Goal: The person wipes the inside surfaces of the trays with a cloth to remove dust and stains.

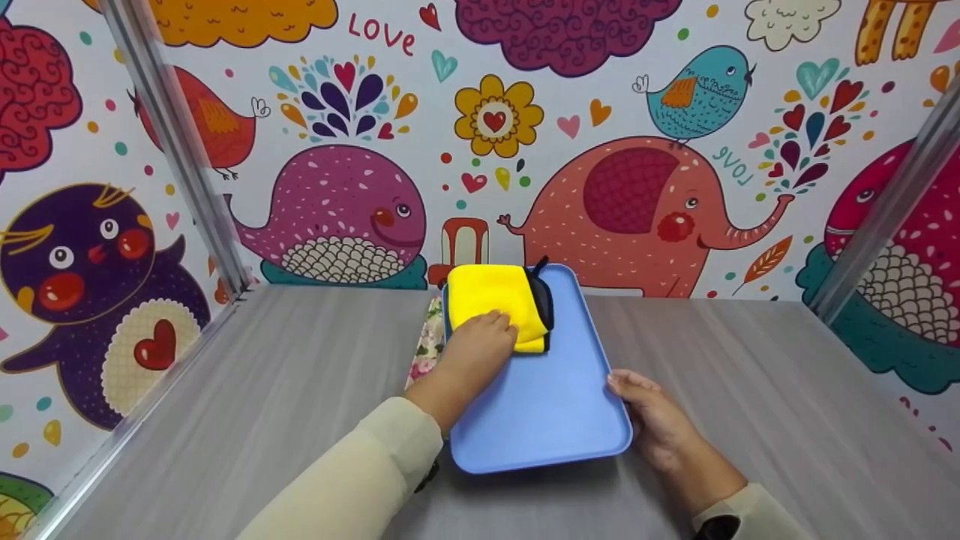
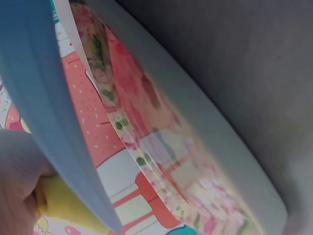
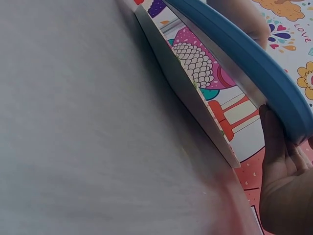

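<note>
A light blue rectangular tray (image 1: 551, 420) is held up off the table, its rim seen side-on in both wrist views. My right hand (image 1: 664, 420) grips the tray's right edge, with the thumb on the rim and the fingers underneath. On the tray's far left part lies a folded yellow cloth (image 1: 491, 292) with black edging and a dark underside. My left hand (image 1: 480, 345) pinches the cloth against the tray; the tray hides part of that hand in the left wrist view. Beneath the blue tray is a floral tray (image 2: 127, 73), mostly hidden in the head view.
The grey wood-grain table (image 1: 322, 360) carries both trays and reaches back to a wall (image 1: 465, 202) printed with cartoon animals. Metal posts (image 1: 172, 142) stand at the left and right corners.
</note>
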`<state>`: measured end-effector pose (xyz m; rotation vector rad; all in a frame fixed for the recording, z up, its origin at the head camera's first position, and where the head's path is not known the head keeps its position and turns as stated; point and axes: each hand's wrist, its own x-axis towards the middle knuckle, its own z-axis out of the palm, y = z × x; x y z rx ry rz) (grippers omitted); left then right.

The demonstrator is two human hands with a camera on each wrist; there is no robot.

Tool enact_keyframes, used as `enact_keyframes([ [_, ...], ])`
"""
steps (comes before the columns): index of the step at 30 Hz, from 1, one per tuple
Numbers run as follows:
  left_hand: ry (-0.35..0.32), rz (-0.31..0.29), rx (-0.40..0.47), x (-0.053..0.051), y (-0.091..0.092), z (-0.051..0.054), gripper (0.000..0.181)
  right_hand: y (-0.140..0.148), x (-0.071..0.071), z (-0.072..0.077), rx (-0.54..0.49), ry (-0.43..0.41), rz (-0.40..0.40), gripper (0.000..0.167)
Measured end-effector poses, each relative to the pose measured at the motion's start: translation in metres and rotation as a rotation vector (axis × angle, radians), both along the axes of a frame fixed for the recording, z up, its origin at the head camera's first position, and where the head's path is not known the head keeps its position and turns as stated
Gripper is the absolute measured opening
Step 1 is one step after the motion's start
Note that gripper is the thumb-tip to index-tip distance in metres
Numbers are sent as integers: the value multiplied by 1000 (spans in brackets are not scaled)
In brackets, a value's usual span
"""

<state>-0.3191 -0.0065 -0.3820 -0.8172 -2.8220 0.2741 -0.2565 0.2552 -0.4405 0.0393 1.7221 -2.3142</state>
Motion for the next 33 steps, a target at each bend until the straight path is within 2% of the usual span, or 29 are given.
enact_keyframes([
  [7, -8, 29, -7, -6, -4, 0, 58, 0, 1, 0, -4, -5, -3, 24],
  [12, -11, 82, -3, -10, -7, 2, 59, 1, 1, 0, 10, -1, -14, 25],
  [17, 11, 161, 18, -15, -11, -1, 54, 1, 1, -1, 13, 25, 6, 26],
  [21, -57, 249, 67, -18, -12, -2, 60, -1, 0, -2, 14, 29, 13, 26],
  [24, -141, 312, 165, -20, -12, -1, 64, -2, 0, -3, 26, 32, 15, 26],
  [27, -205, 370, 307, -21, -11, 1, 54, -3, 1, -4, 39, 37, 10, 24],
  [30, -282, 461, 499, -20, -7, 4, 44, -3, 1, -3, 50, 46, 7, 21],
  [33, -348, 512, 702, -18, -2, 7, 43, -4, 2, -3, 52, 46, 12, 19],
])
